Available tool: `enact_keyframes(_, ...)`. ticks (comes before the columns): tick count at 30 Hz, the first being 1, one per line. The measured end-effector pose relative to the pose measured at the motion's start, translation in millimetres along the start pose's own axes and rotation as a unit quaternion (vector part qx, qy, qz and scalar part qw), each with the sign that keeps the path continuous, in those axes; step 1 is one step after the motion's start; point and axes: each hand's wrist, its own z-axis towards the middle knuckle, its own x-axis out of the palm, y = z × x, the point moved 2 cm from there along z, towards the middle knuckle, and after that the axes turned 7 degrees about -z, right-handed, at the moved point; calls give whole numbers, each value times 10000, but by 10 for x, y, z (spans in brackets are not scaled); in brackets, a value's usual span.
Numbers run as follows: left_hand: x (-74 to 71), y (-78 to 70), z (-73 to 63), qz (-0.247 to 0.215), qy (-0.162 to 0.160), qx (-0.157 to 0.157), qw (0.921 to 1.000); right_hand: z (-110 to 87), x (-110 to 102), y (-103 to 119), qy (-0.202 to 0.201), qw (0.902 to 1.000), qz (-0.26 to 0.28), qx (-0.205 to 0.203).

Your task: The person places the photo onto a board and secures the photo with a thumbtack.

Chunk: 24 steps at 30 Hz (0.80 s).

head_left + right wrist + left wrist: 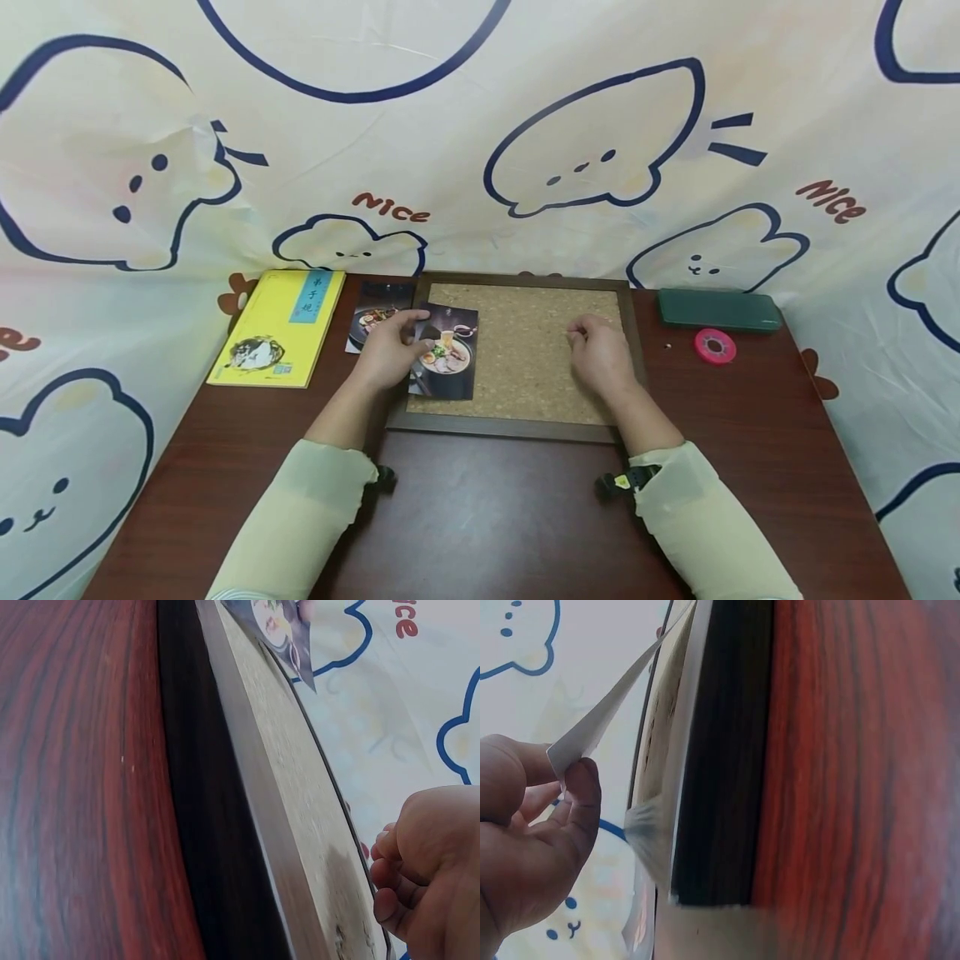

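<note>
My left hand (390, 348) pinches the left edge of a ramen photo card (447, 358) between thumb and fingers. The card lies over the left part of a framed corkboard (536, 358); in the left wrist view the card (604, 712) slants up from the board, its pinched edge raised. Over the board's right part is my right hand (602, 358), thumb and fingertips drawn together. In the right wrist view the fingers (388, 896) are curled, and I cannot tell whether something small sits between them. A second food photo (371, 317) lies left of the board, partly behind the left hand.
A yellow book (281, 333) lies at the table's back left. Toward the back right are a green case (718, 310), a pink round disc (714, 346) and a tiny object (667, 346) beside it. A printed cloth (465, 167) rises behind the dark wooden table (480, 508).
</note>
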Motion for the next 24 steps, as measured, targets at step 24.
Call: enact_keyframes(24, 335, -39, 198, 617, 55, 448, 9971, 124, 262, 350, 506, 9984, 195, 166)
